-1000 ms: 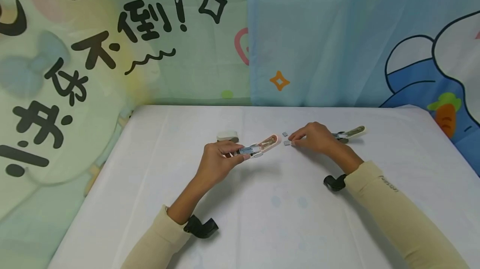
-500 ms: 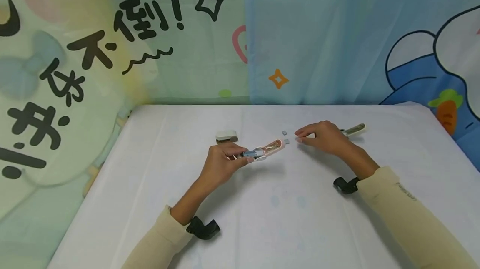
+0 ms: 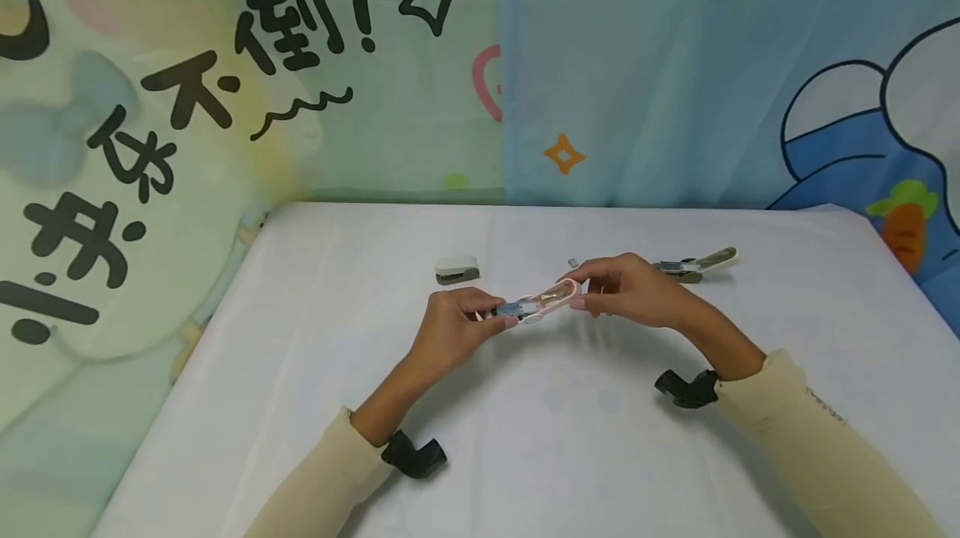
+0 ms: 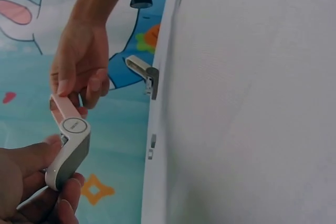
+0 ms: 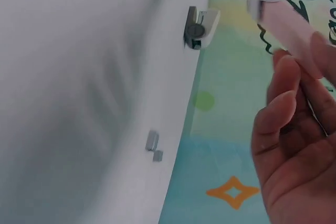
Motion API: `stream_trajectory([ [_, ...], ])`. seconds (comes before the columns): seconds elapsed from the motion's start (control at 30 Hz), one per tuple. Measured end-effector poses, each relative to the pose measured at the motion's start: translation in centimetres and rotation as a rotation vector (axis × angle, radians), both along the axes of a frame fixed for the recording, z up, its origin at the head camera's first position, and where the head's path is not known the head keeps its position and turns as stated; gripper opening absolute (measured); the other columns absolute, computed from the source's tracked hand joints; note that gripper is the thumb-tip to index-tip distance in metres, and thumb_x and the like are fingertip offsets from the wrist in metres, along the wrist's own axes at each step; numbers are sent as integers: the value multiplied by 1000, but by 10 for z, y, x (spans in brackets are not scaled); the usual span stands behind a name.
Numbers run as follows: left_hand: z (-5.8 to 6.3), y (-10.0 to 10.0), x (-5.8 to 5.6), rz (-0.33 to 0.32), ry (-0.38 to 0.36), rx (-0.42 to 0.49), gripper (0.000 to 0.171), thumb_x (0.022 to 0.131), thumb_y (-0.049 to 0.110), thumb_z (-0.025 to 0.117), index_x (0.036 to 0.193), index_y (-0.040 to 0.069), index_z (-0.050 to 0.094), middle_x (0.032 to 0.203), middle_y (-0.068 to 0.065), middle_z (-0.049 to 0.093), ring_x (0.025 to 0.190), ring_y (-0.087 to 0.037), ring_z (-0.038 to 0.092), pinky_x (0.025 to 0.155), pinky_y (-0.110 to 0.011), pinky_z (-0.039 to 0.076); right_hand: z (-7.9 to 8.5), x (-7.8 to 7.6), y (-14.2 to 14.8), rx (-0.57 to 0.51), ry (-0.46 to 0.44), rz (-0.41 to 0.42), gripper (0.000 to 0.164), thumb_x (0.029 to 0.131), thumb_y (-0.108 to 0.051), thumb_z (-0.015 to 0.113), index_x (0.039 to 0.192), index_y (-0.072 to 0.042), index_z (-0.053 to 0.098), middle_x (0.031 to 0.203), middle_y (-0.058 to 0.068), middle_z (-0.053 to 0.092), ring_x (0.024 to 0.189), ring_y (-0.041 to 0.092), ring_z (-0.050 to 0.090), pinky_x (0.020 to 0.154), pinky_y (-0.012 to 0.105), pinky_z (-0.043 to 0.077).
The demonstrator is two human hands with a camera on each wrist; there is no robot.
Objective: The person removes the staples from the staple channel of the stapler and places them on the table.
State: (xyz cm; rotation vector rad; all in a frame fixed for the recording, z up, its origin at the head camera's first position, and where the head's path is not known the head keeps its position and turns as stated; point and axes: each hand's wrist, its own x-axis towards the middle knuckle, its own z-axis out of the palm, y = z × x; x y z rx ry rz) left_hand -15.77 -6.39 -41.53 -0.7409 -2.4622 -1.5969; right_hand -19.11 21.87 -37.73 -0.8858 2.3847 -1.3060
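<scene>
An opened-out pink and white stapler (image 3: 551, 298) is held above the table between both hands. My left hand (image 3: 453, 328) grips its white and grey end, thumb on one side and fingers on the other in the left wrist view. At the far end, my right hand (image 3: 637, 292) pinches the tip of the pink arm (image 5: 291, 32) between thumb and fingers. Two small grey staple strips (image 5: 152, 140) lie on the table below; in the head view the right hand mostly hides them.
A white and grey stapler (image 3: 457, 269) stands folded towards the back of the white-covered table (image 3: 570, 446). Behind the right hand lies another stapler (image 3: 708, 261), swung open. A printed cloth backdrop (image 3: 645, 79) hangs behind the table.
My right hand drew back from the staple strips to the right, then came left and forward onto the pink stapler's tip. The left hand, still gripping the stapler, shifted slightly right.
</scene>
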Motion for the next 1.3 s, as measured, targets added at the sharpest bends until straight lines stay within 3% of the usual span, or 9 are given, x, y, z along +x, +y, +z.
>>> stream_trajectory([
  [0.03, 1, 1, 0, 2, 3, 3, 18, 79, 10, 82, 95, 2, 78, 86, 1, 71, 62, -10, 55, 52, -25, 47, 1, 1, 0, -11, 3, -19, 34, 91, -14, 71, 124, -6, 66, 89, 5, 66, 66, 23, 57, 56, 29, 47],
  [0.17, 1, 10, -4, 1, 3, 0, 18, 79, 11, 82, 94, 3, 78, 83, 1, 71, 63, -9, 55, 52, -24, 45, 4, 4, 5, -68, 27, -58, 34, 90, -6, 70, 124, -2, 65, 109, 9, 64, 72, 22, 59, 60, 30, 51],
  [0.27, 2, 18, -7, -15, -30, -45, 20, 80, 14, 82, 95, 4, 78, 80, 2, 69, 65, -9, 55, 52, -23, 44, 7, 6, 12, -57, 40, -77, 31, 89, -7, 72, 120, -3, 67, 109, 9, 65, 74, 21, 60, 61, 29, 51],
  [0.47, -2, 41, -15, -112, -138, -272, 16, 80, 16, 81, 93, 6, 77, 79, 6, 68, 63, -6, 54, 53, -21, 42, 4, 9, 30, 111, 27, -101, 27, 89, -12, 73, 116, -7, 70, 96, 4, 65, 71, 18, 56, 58, 28, 48],
  [0.6, -10, 72, -23, -173, -104, -384, 18, 81, 18, 81, 93, 5, 78, 83, 5, 71, 66, -1, 53, 59, -16, 42, 3, 14, 55, 223, 29, -138, 28, 88, -11, 73, 116, -7, 69, 90, 2, 64, 72, 15, 56, 59, 28, 49],
  [0.73, -14, 103, -30, -191, -72, -400, 21, 82, 20, 81, 96, 4, 77, 84, 3, 72, 66, 1, 55, 60, -14, 42, 5, 17, 82, 287, 45, -184, 33, 87, -8, 74, 118, -1, 67, 92, 2, 64, 72, 14, 55, 59, 28, 49],
  [1.0, -25, 154, -40, -164, -41, -503, 14, 86, 19, 77, 97, 10, 78, 83, 10, 68, 66, 0, 49, 58, -12, 39, 6, 17, 119, 418, 58, -296, 38, 90, -15, 72, 122, 3, 64, 98, 8, 65, 73, 15, 56, 60, 27, 49],
  [1.3, -21, 191, -45, -100, -35, -573, 14, 88, 20, 75, 100, 14, 78, 88, 10, 69, 73, 2, 51, 63, -13, 40, 7, 15, 141, 514, 55, -367, 41, 88, -10, 71, 125, 5, 61, 80, 2, 63, 66, 17, 49, 53, 27, 42],
])
